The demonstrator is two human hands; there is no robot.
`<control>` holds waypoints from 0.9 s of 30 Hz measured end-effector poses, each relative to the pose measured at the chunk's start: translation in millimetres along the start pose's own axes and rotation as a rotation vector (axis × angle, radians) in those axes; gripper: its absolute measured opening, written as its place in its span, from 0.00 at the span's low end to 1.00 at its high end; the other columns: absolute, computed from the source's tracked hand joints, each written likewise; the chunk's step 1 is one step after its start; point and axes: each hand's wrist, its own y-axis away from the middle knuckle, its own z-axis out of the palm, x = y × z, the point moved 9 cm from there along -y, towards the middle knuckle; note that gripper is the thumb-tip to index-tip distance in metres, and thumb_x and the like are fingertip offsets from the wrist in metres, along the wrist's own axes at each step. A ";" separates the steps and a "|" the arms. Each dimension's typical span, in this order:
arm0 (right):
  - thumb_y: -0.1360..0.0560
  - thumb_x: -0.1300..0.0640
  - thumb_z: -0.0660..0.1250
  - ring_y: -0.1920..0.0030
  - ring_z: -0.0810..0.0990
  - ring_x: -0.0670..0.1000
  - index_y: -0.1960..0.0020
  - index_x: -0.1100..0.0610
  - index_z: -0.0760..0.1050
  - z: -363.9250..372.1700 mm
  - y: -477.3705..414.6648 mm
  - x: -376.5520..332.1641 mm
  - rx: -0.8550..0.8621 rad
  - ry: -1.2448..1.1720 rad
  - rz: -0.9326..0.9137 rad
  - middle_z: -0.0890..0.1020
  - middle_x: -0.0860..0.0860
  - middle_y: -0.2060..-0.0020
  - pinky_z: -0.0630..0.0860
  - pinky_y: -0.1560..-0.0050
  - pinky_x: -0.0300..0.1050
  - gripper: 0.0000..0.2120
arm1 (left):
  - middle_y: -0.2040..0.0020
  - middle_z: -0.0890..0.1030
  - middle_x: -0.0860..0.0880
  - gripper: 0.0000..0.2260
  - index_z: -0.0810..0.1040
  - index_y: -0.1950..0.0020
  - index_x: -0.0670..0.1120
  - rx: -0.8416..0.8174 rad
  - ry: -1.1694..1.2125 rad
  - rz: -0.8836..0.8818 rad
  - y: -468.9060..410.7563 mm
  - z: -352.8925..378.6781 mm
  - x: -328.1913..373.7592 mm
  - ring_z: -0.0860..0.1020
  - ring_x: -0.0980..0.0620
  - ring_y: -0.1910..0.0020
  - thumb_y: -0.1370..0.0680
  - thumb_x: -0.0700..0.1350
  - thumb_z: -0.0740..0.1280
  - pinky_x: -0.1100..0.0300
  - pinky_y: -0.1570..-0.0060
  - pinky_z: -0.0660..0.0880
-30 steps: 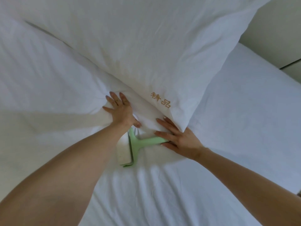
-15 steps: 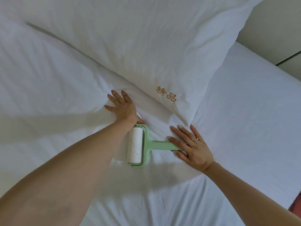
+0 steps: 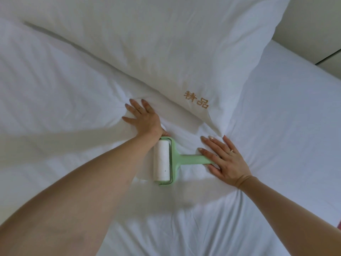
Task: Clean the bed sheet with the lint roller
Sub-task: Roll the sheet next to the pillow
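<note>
Holding the bed sheet (image 3: 276, 126) flat mid frame with the spread, empty left hand (image 3: 144, 121), to push the lint roller (image 3: 162, 159) smoothly under the straight-fingered right hand (image 3: 227, 159).

A large white pillow (image 3: 166, 43) with gold embroidered characters (image 3: 196, 100) lies across the head of the bed (image 3: 280, 130). Beyond the bed's far right edge stands a pale cream wall (image 3: 313, 24), crossed by a dark seam (image 3: 328, 59). Soft light casts faint shadows.
</note>
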 end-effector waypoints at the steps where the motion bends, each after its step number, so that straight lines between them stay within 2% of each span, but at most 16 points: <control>1: 0.22 0.48 0.57 0.27 0.63 0.54 0.29 0.54 0.67 0.1 -0.5 -0.5 -0.002 0.006 0.000 0.66 0.55 0.28 0.59 0.29 0.61 0.23 | 0.26 0.36 0.29 0.65 0.35 0.24 0.36 0.007 0.007 0.004 0.0 -0.4 -0.5 0.39 0.28 0.26 0.38 0.64 0.77 0.28 0.33 0.51; 11: 0.21 0.48 0.56 0.28 0.64 0.54 0.29 0.53 0.66 -0.1 -1.7 -0.4 0.036 0.000 -0.008 0.66 0.54 0.28 0.59 0.29 0.61 0.22 | 0.24 0.37 0.32 0.61 0.37 0.22 0.40 0.120 0.078 0.104 4.8 -3.4 -8.1 0.39 0.31 0.25 0.36 0.67 0.74 0.31 0.30 0.48; 13: 0.22 0.48 0.56 0.28 0.64 0.54 0.29 0.53 0.67 -0.1 0.2 0.5 0.048 -0.003 -0.007 0.67 0.54 0.28 0.60 0.29 0.61 0.22 | 0.23 0.37 0.36 0.56 0.40 0.21 0.44 0.161 0.162 0.195 10.3 -5.5 -15.7 0.38 0.36 0.24 0.32 0.67 0.70 0.36 0.28 0.45; 15: 0.22 0.48 0.58 0.28 0.65 0.54 0.30 0.53 0.69 -0.4 0.9 1.5 0.059 -0.022 -0.003 0.67 0.54 0.29 0.61 0.30 0.61 0.22 | 0.21 0.42 0.41 0.43 0.48 0.20 0.45 0.252 0.300 0.284 27.4 -7.6 -34.6 0.42 0.42 0.22 0.26 0.63 0.66 0.40 0.26 0.44; 17: 0.21 0.48 0.57 0.28 0.65 0.53 0.31 0.53 0.70 -1.9 1.3 2.3 0.061 -0.038 0.000 0.67 0.54 0.29 0.61 0.30 0.61 0.21 | 0.20 0.49 0.43 0.34 0.56 0.22 0.43 0.403 0.438 0.238 58.8 -2.5 -69.4 0.47 0.44 0.22 0.22 0.56 0.64 0.41 0.25 0.47; 18: 0.21 0.48 0.57 0.28 0.66 0.53 0.31 0.53 0.70 -2.0 1.7 2.5 0.062 -0.044 0.002 0.67 0.53 0.29 0.61 0.30 0.61 0.21 | 0.21 0.50 0.43 0.33 0.57 0.22 0.42 0.454 0.473 0.148 78.5 5.0 -90.4 0.48 0.43 0.22 0.22 0.56 0.63 0.40 0.26 0.47; 19: 0.21 0.48 0.57 0.29 0.66 0.53 0.31 0.53 0.70 -1.6 1.8 2.9 0.058 -0.052 0.004 0.67 0.53 0.29 0.61 0.30 0.61 0.21 | 0.21 0.49 0.42 0.36 0.56 0.22 0.42 0.447 0.482 0.030 98.3 18.7 -111.4 0.46 0.42 0.22 0.23 0.58 0.64 0.37 0.26 0.47; 20: 0.21 0.47 0.57 0.29 0.66 0.53 0.31 0.52 0.70 -0.9 1.8 3.6 0.049 -0.060 0.007 0.67 0.53 0.29 0.61 0.30 0.61 0.21 | 0.21 0.45 0.41 0.42 0.52 0.21 0.43 0.372 0.483 -0.096 117.2 39.1 -130.6 0.44 0.40 0.22 0.26 0.60 0.67 0.35 0.28 0.46; 22: 0.21 0.47 0.56 0.29 0.66 0.53 0.30 0.51 0.70 0.3 0.9 4.3 0.022 -0.069 0.014 0.67 0.52 0.28 0.61 0.30 0.61 0.21 | 0.22 0.36 0.41 0.56 0.40 0.21 0.45 0.081 0.483 -0.283 154.5 92.7 -154.6 0.38 0.39 0.23 0.34 0.64 0.73 0.31 0.30 0.47; 24: 0.21 0.47 0.55 0.29 0.66 0.53 0.30 0.51 0.69 -1.2 -0.9 4.0 0.009 -0.068 0.017 0.66 0.51 0.28 0.60 0.30 0.60 0.22 | 0.25 0.29 0.40 0.66 0.31 0.23 0.46 -0.157 0.413 -0.339 186.8 141.1 -153.6 0.36 0.36 0.24 0.40 0.65 0.76 0.28 0.33 0.51; 25: 0.22 0.46 0.55 0.29 0.67 0.53 0.30 0.51 0.70 -2.4 -1.7 3.1 0.003 -0.068 0.017 0.66 0.51 0.28 0.60 0.30 0.60 0.22 | 0.26 0.27 0.37 0.68 0.27 0.25 0.45 -0.199 0.366 -0.323 195.3 158.3 -147.0 0.35 0.34 0.25 0.41 0.66 0.76 0.27 0.35 0.54; 27: 0.22 0.46 0.54 0.30 0.67 0.53 0.30 0.50 0.69 -5.9 -2.6 1.5 -0.005 -0.058 0.016 0.66 0.51 0.28 0.59 0.29 0.58 0.23 | 0.28 0.27 0.33 0.70 0.26 0.26 0.42 -0.170 0.303 -0.307 198.1 173.0 -132.8 0.36 0.30 0.26 0.42 0.66 0.76 0.27 0.37 0.58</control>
